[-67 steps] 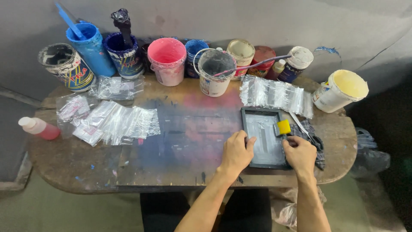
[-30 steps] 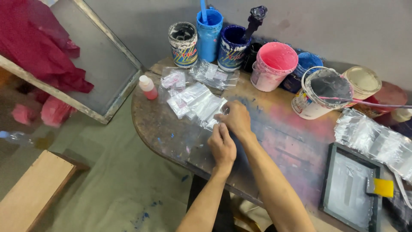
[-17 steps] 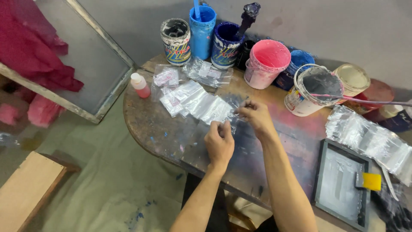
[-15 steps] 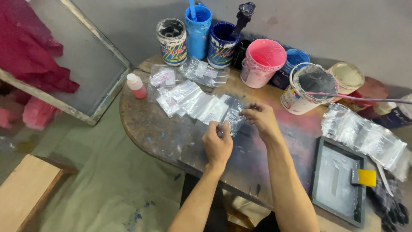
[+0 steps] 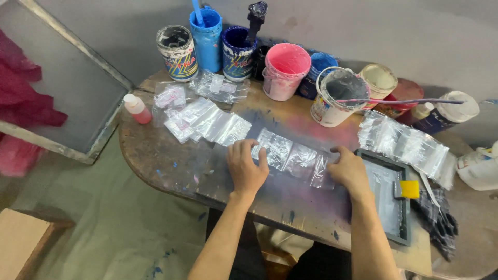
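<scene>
A row of clear plastic bags [image 5: 296, 157] lies flat across the middle of the paint-stained wooden table [image 5: 155, 161]. My left hand [image 5: 246, 167] rests palm down on the row's left end, fingers spread. My right hand [image 5: 349, 171] presses on its right end, beside a dark framed printing screen [image 5: 390, 201]. A yellow-handled squeegee [image 5: 409, 189] lies on the screen's right edge. More clear bags [image 5: 206, 120] lie in a fanned heap to the left, and another strip of bags [image 5: 404, 145] lies at the right.
Several paint tubs stand along the back: a striped can [image 5: 177, 53], a blue tub [image 5: 206, 32], a dark blue tub [image 5: 237, 53], a pink bucket [image 5: 284, 70], a white bucket [image 5: 334, 96]. A small pink bottle [image 5: 137, 108] stands left. A large mesh frame [image 5: 57, 88] leans off the table's left.
Both hands drew a row of bags from the left heap and spread it toward the right. My right hand moved to the screen's edge. The camera view shifted right.
</scene>
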